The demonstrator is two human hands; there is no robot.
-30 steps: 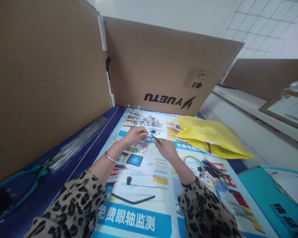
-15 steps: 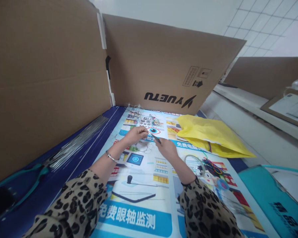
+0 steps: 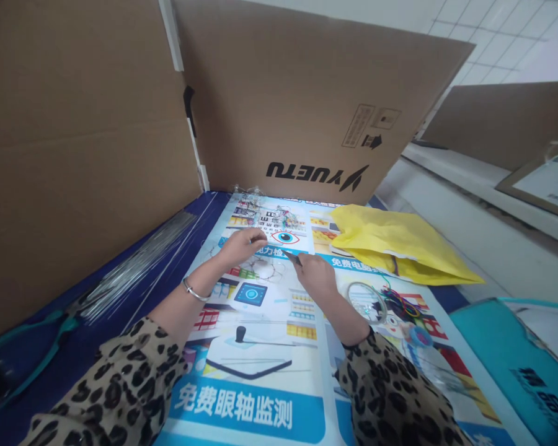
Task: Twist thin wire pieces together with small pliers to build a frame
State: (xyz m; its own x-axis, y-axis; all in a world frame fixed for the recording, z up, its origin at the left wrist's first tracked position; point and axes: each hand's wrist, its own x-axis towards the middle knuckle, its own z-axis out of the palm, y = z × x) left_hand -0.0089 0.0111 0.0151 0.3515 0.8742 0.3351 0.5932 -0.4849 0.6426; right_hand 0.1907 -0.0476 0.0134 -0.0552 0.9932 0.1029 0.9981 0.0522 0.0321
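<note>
Grip of our right hand (image 3: 317,277) wraps a slim, dark, pointed tool (image 3: 291,256), its tip angled toward our left hand (image 3: 242,248), pinched narrow on what, if anything, we cannot tell; both are over the printed sheet (image 3: 307,371).

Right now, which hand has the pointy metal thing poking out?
The right hand: a slim, pointed metal tool sticks out of its grip. The left hand shows no such tool.

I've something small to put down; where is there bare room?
The blue lettered band across the printed sheet, between the leopard-print sleeves, looks free. The right is crowded with yellow pouch, pale coil and multicoloured cords, the left with straight silver wires and teal-handled pliers.
</note>
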